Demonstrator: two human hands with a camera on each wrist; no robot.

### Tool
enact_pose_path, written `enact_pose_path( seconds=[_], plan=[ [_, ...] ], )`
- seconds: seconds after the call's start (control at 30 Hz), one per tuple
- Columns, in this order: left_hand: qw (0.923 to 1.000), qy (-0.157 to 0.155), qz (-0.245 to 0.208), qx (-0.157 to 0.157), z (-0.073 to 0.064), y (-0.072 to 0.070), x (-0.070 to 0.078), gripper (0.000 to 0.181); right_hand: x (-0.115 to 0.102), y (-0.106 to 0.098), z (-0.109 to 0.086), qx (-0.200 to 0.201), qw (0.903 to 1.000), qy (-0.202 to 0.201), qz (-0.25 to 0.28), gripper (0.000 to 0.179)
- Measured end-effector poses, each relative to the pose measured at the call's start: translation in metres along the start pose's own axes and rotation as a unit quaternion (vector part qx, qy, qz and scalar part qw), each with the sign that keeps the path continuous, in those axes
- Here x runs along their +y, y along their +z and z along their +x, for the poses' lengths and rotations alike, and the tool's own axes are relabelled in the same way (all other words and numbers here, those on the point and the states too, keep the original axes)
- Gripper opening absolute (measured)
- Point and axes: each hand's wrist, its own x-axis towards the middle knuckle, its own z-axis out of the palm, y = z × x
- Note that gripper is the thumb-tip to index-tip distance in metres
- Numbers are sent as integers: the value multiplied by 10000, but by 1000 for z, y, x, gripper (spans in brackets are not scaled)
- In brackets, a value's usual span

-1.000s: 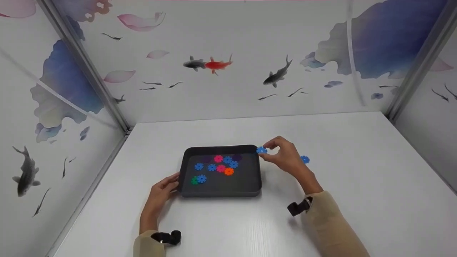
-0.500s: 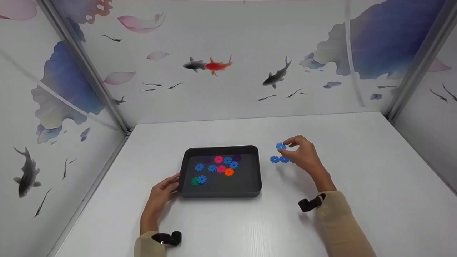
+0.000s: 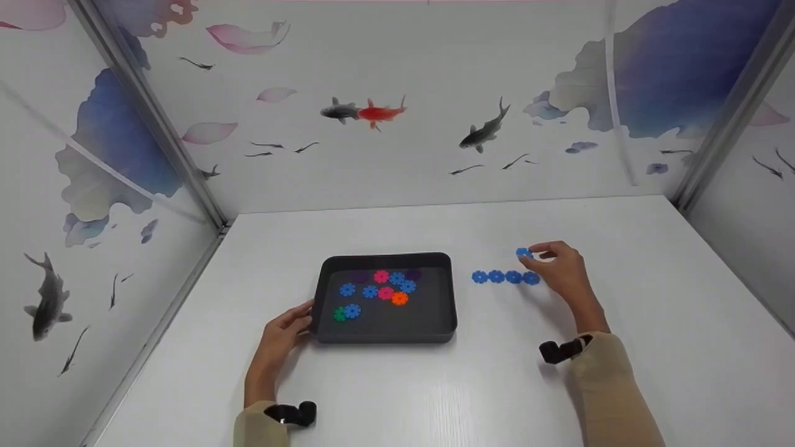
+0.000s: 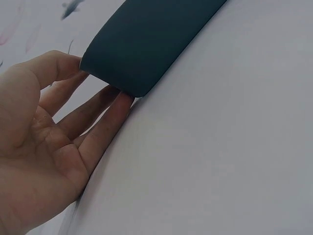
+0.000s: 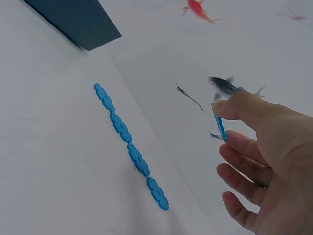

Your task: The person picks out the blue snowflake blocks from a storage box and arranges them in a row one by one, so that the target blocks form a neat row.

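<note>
My right hand (image 3: 559, 268) pinches a blue snowflake disc (image 3: 523, 252) between thumb and forefinger, held above the table. In the right wrist view the disc (image 5: 219, 122) shows edge-on. Just below that hand, several blue discs (image 3: 496, 277) lie in a straight row on the table. To their left stands a dark rectangular tray (image 3: 428, 326). My left hand (image 3: 281, 338) touches the tray's left side; in the left wrist view its fairly straight fingers (image 4: 106, 117) meet the lower corner of the tray (image 4: 142, 46).
Inside the tray lie loose discs: several blue ones (image 3: 346, 290), two pink (image 3: 381, 277), an orange one (image 3: 399, 298), a green one (image 3: 340, 314) and dark purple ones (image 3: 362, 276). Printed panels (image 3: 397, 167) wall the white table (image 3: 397, 397) at the back and sides.
My right hand has moved rightward from the tray's back right corner with the blue disc, passing above the row, which now shows more fully. My left hand and the tray have stayed put.
</note>
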Motion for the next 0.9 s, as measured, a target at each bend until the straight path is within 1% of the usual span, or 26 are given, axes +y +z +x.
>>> enact_pose_path(
  seconds=[0.2,0.47,0.73,0.9],
  plan=[
    [10000,-6,-22,15,1,0,0,40,15,-12,0,-78,9998,193,-10,61],
    [10000,-44,-25,-7,2,0,0,39,30,-18,0,-189,9969,762,-5,62],
    [10000,62,-14,-34,2,0,1,40,37,-18,-1,-301,9947,979,-61,60],
    [10000,28,49,-68,3,-1,-1,40,39,-17,-3,-379,9938,1034,-142,58]
  ],
)
